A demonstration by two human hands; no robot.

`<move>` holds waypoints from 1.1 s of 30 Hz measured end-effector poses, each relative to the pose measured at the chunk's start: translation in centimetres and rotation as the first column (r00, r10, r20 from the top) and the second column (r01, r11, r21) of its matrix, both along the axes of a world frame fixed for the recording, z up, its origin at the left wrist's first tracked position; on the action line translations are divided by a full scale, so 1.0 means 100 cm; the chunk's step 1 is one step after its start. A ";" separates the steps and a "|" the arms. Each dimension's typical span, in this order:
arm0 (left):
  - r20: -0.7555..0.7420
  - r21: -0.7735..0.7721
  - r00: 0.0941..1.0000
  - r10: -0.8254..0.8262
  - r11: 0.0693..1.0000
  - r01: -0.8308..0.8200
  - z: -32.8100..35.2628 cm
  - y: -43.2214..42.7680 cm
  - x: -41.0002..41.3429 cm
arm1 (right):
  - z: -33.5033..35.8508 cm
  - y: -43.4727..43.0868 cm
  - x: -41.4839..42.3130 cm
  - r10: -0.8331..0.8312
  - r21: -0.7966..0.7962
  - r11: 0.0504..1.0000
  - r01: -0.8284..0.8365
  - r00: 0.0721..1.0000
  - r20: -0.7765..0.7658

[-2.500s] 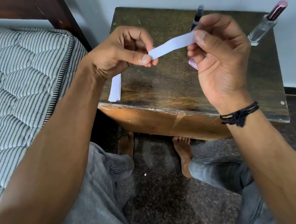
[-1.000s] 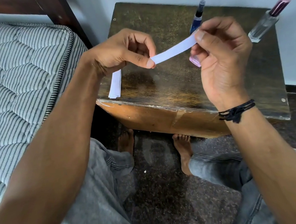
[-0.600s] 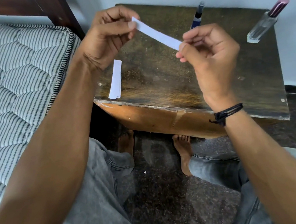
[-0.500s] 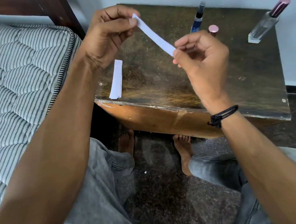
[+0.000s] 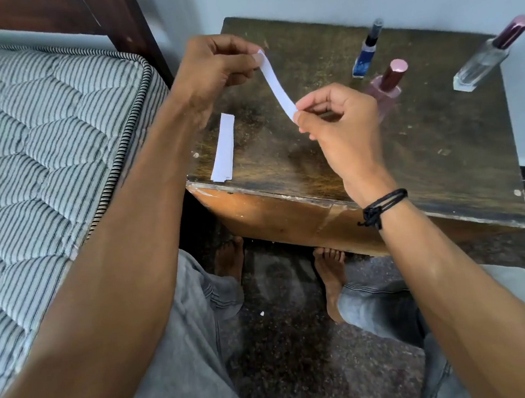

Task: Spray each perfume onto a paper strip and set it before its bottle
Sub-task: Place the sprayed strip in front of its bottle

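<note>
Both hands hold one white paper strip (image 5: 276, 84) above the dark, worn wooden desk (image 5: 444, 153). The left hand (image 5: 215, 71) has its grip pinching the far end, the right hand (image 5: 339, 126) the near end, so the strip sags between them. A small stack of spare white strips (image 5: 223, 147) lies near the desk's left front edge. Toward the far right stand a slim blue bottle (image 5: 366, 55), a pink bottle with a rosy cap (image 5: 387, 88) and a clear glass bottle with a maroon cap (image 5: 486, 58). No strip lies before any bottle, so this looks like the first one being readied. Next, one hand must release the strip and pick up a bottle to spray.
</note>
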State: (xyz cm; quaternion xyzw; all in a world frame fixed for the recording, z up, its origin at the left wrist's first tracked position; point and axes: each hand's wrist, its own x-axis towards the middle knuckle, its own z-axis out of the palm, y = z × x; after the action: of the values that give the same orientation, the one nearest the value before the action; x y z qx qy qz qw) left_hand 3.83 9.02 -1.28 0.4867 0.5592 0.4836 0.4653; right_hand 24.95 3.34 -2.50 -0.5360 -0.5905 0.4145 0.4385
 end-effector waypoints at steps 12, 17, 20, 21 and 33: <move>-0.143 0.163 0.958 0.248 0.961 -0.224 -0.011 0.021 -0.005 | -0.002 0.009 -0.060 -0.145 -0.101 0.986 0.136 0.986 -0.085; -0.250 0.164 0.932 0.262 0.960 -0.226 -0.018 0.036 -0.004 | -0.001 0.021 -0.074 -0.179 -0.095 0.979 0.182 0.983 0.044; -0.345 0.153 0.902 0.259 0.964 -0.218 -0.021 0.039 -0.002 | -0.004 0.027 -0.076 -0.144 -0.119 0.980 0.159 0.982 0.124; -0.369 0.149 0.895 0.251 0.966 -0.210 -0.022 0.041 -0.001 | -0.005 0.028 -0.076 -0.130 -0.129 0.981 0.147 0.983 0.132; -0.524 0.116 0.836 0.162 0.986 -0.118 -0.032 0.062 0.006 | -0.001 0.027 -0.076 0.007 -0.101 0.995 0.027 0.945 0.327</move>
State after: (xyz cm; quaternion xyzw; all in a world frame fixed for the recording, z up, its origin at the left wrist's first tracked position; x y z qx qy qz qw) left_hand 4.47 15.21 -4.52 0.5773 0.6806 0.3845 0.2360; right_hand 17.31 6.06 -2.60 -0.6225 -0.6299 0.3477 0.3080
